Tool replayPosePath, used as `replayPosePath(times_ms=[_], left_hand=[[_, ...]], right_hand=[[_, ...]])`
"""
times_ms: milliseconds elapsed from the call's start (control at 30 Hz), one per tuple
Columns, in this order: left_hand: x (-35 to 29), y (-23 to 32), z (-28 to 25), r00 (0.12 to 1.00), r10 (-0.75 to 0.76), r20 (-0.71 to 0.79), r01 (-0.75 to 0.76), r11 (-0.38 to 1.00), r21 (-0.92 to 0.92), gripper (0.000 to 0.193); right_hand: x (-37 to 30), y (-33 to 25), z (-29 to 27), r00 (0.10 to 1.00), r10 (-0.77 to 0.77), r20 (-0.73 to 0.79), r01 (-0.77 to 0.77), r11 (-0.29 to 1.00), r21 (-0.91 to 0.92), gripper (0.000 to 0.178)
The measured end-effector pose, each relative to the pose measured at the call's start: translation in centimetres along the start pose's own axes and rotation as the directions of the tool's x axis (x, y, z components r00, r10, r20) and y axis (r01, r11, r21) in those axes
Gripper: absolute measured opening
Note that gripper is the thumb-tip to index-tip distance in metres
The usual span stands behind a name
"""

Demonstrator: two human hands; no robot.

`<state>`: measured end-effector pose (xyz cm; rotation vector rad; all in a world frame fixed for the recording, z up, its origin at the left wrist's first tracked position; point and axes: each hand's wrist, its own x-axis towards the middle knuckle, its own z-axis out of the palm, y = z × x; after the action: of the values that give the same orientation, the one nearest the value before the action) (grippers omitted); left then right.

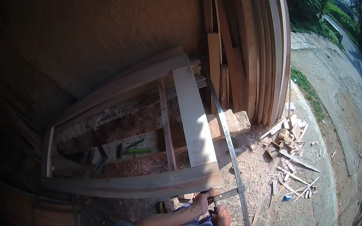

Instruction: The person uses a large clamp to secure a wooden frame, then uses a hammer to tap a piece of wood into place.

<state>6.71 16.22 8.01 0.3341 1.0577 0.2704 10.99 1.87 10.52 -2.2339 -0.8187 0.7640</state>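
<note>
A wooden frame [134, 188] with a pale wide end board [194, 115] and a thin crosspiece [166, 127] lies in front of me. Alongside its right end runs a long metal bar clamp [227, 139], its sliding jaw reaching in toward the frame's near right corner. My right hand [222, 218] is closed around the clamp's screw handle, below that jaw. Right beside it, my left hand [200, 203] pinches what looks like a small wood block [216, 192] between the frame's corner and the clamp; its fingers are partly hidden.
Under the frame are wood beams, shavings and a green-handled tool [137, 150]. Tall boards [261, 55] lean against the wall at the back. Wood offcuts [294, 141] lie scattered on the concrete to the right. A thick beam end [238, 122] juts out beyond the clamp bar.
</note>
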Motion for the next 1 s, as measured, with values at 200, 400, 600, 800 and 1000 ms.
replayPosePath(times_ms=[200,400,600,800,1000], left_hand=[[-1.1,1.3,0.7,0.999,-0.014,0.029,0.013,1.000,0.022,0.016],[-1.0,0.9,0.6,0.998,0.059,-0.034,-0.058,0.998,0.026,0.018],[-1.5,0.6,1.4,1.000,-0.015,0.000,0.015,0.999,-0.041,0.019],[-1.0,0.3,0.7,0.999,0.041,-0.022,-0.041,0.999,0.001,0.017],[-1.0,0.6,1.2,0.995,0.099,-0.006,-0.099,0.995,0.023,0.017]], right_hand=[[2.3,-2.8,-6.7,0.621,-0.004,0.784,-0.651,0.555,0.519,0.031],[-1.6,-2.6,0.0,0.974,-0.017,-0.226,-0.027,0.982,-0.188,0.038],[2.8,-1.1,-7.2,0.466,0.016,0.884,-0.706,0.609,0.361,0.044],[0.0,1.0,-0.5,0.992,0.030,0.122,-0.037,0.998,0.056,0.041],[0.5,2.2,1.2,0.992,-0.113,0.064,0.113,0.994,-0.008,0.037]])
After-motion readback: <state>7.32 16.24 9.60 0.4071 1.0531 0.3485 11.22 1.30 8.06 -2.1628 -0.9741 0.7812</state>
